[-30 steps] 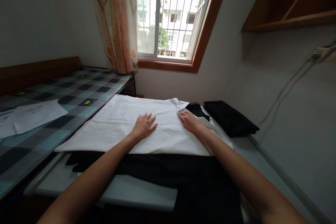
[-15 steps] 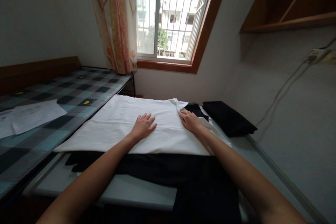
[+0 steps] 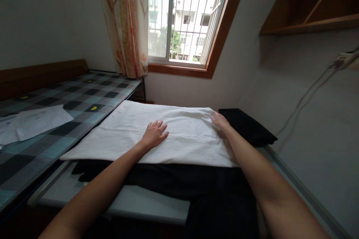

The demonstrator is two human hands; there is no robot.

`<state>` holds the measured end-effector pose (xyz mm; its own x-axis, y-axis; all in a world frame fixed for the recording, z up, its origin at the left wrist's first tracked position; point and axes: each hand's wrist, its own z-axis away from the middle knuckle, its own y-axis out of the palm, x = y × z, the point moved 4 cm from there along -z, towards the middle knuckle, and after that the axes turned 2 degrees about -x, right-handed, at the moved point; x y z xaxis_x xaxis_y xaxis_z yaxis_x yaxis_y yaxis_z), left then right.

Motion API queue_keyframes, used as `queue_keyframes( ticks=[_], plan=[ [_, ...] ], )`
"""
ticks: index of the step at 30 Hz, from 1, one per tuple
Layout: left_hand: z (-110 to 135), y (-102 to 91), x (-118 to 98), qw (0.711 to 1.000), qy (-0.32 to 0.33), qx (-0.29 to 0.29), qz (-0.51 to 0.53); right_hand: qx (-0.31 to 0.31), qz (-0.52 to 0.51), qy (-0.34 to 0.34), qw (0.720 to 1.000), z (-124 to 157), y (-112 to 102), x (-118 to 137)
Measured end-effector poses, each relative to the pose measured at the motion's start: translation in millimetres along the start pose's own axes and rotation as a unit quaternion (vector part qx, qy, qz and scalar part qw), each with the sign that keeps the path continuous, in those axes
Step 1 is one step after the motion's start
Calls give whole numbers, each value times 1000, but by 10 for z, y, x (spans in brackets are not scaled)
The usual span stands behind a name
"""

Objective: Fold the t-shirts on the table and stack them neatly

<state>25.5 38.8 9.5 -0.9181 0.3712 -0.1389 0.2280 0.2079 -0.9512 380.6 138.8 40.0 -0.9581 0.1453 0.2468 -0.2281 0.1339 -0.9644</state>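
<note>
Smoothing step: the white cloth (image 3: 179, 134) lies spread on the counter (image 3: 146, 203), left hand (image 3: 153, 133) flat on it, grip open and empty, right hand (image 3: 220, 120) at its far corner, grip unclear; folding would likely need pinched edges.

I count one white cloth (image 3: 179, 134), two black ones (the spread cloth (image 3: 196, 186) beneath, the folded cloth (image 3: 246, 125) alongside), one curtain (image 3: 126, 22), and two hands: left hand (image 3: 153, 134), right hand (image 3: 220, 121).

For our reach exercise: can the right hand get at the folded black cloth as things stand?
Probably yes: the right hand sits on the white cloth's corner, beside the folded black cloth, nothing between.
</note>
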Motion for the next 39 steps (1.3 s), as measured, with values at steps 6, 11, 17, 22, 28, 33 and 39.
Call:
queue_keyframes(
  ticks=[6,11,17,22,28,33,39],
  plan=[
    [-7,5,-2,1000,-2,-1,2,-38,-28,47,998,-57,-248,-73],
    [-4,0,-8,1000,-1,3,-2,-115,43,-11,992,-63,-392,-34],
    [0,-3,-5,1000,-3,0,-6,-32,161,14,986,-2,-107,28],
    [-4,4,0,1000,-1,0,-7,-87,115,-7,990,-149,-86,212],
    [-3,17,6,1000,-1,-4,2,-1,75,-5,997,-384,86,342],
    [-1,9,4,1000,-2,-7,-1,8,72,14,997,-531,181,323],
    [-17,-3,-3,1000,-7,-8,0,2,47,25,999,-731,204,329]
  ],
)
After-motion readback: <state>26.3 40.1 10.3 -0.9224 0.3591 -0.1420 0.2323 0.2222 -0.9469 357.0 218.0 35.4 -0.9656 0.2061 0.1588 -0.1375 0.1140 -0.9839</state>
